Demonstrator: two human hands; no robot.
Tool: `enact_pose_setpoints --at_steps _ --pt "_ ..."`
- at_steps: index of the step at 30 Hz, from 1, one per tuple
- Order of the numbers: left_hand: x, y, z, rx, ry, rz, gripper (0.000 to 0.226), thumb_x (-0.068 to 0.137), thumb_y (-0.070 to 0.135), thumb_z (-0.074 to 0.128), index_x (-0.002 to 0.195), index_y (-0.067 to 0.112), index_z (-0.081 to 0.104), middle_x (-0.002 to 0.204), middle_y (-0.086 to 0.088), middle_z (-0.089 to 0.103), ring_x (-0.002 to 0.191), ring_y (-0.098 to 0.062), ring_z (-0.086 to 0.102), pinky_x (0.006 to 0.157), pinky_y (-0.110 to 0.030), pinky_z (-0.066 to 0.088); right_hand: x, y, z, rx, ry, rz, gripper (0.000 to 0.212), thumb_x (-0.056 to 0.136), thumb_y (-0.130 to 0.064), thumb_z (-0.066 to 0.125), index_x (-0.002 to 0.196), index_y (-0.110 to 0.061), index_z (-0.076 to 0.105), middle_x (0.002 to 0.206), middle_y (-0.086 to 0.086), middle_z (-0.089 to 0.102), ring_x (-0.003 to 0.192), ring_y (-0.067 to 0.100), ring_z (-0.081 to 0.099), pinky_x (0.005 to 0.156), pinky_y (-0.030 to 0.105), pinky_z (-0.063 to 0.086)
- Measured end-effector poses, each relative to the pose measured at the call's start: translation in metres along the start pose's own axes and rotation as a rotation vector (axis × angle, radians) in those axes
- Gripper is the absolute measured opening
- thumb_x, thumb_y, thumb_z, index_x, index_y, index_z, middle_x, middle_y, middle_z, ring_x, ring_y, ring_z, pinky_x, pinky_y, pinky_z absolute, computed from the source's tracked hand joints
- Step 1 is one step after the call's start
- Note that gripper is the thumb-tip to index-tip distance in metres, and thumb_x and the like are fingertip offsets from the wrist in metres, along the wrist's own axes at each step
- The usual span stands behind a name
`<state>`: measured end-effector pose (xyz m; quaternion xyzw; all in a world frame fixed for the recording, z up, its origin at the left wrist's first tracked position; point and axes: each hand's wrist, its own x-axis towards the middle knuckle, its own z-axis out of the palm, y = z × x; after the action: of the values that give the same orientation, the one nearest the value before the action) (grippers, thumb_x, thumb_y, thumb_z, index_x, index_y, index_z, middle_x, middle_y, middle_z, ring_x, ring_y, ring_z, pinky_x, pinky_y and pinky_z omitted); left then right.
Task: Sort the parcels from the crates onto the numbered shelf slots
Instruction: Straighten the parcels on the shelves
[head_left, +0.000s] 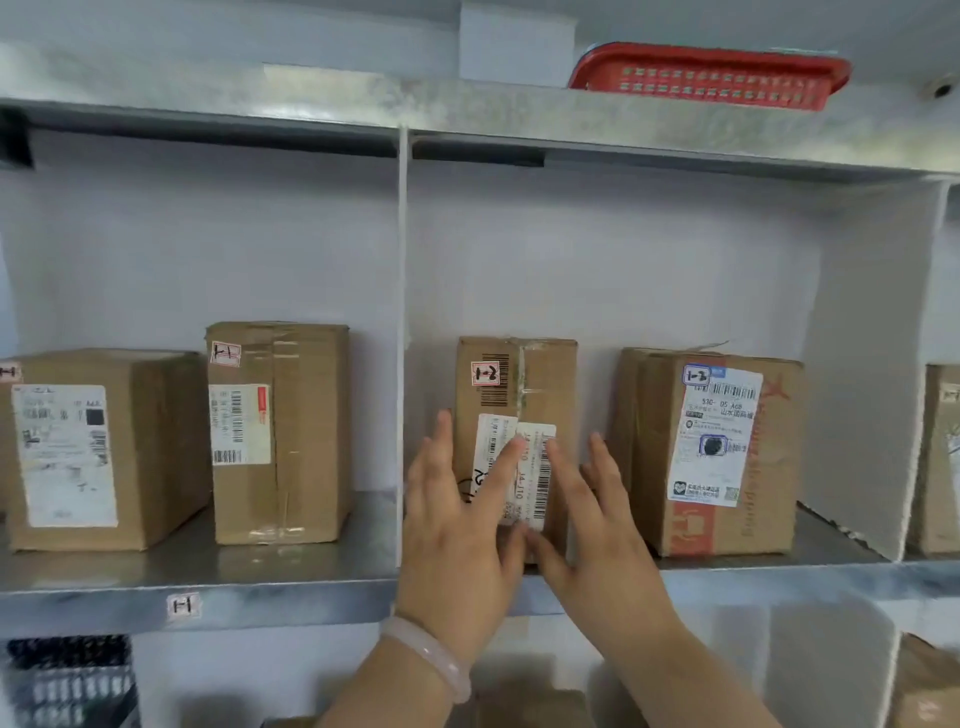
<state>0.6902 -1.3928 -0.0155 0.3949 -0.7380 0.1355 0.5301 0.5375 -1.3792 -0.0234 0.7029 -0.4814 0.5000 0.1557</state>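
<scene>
Parcel (540, 379) marked 1-2 stands upright on the shelf (260, 577), near the divider (401, 338) at its 9 o'clock, with a larger box (717, 452) at its 3 o'clock. Left hand (457, 525) overlaps the front face from 7 o'clock, right hand (602, 535) from 5 o'clock. Both hands have their fingers straight and spread over the label, and neither is curled round anything.
</scene>
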Motion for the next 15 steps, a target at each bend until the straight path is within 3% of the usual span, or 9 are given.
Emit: enact_pose_setpoints --at_steps 2,4,9,12,15 --pt "0.002 -0.002 0.010 -0.027 -0.033 -0.090 0.097 0.080 0.016 0.077 0.148 0.054 0.019 0.162 -0.008 0.005 0.144 -0.033 0.024 0.113 -0.048 0.036 0.005 0.012 0.003 0.030 -0.076 -0.013 0.096 0.084 -0.028 0.071 0.145 -0.058 0.004 0.161 -0.009 0.009 0.140 0.011 0.029 0.096 0.030 0.046" --pt "0.006 -0.005 0.018 -0.051 -0.061 -0.123 0.098 0.083 0.012 0.073 0.146 0.056 0.013 0.160 -0.004 0.014 0.139 -0.026 0.033 0.110 -0.043 0.042 0.009 0.024 0.006 0.037 -0.126 -0.033 0.094 0.087 -0.028 0.069 0.143 -0.058 0.000 0.159 -0.011 0.015 0.136 0.009 0.035 0.096 0.025 0.045" --pt "0.016 -0.008 0.031 -0.061 -0.088 -0.163 0.094 0.084 0.004 0.069 0.150 0.048 0.019 0.154 -0.001 0.023 0.137 -0.019 0.038 0.109 -0.039 0.043 0.017 0.033 0.010 0.099 -0.213 -0.010 0.093 0.090 -0.021 0.061 0.137 -0.060 -0.010 0.160 -0.013 0.010 0.129 0.010 0.046 0.091 0.028 0.051" --pt "0.014 -0.006 0.033 -0.057 -0.092 -0.175 0.092 0.084 0.006 0.071 0.151 0.045 0.021 0.159 -0.006 0.016 0.141 -0.025 0.034 0.110 -0.045 0.041 0.013 0.031 0.000 0.146 -0.199 -0.056 0.088 0.091 -0.024 0.060 0.143 -0.055 -0.004 0.160 -0.013 0.012 0.135 0.007 0.037 0.098 0.021 0.044" --pt "0.011 0.001 0.032 0.008 0.052 -0.151 0.088 0.083 0.015 0.076 0.151 0.040 0.028 0.162 -0.015 0.013 0.145 -0.038 0.024 0.113 -0.054 0.032 0.007 0.031 -0.027 0.112 -0.073 -0.136 0.073 0.091 -0.033 0.056 0.149 -0.048 0.015 0.156 -0.013 0.024 0.136 0.004 0.033 0.102 0.017 0.036"
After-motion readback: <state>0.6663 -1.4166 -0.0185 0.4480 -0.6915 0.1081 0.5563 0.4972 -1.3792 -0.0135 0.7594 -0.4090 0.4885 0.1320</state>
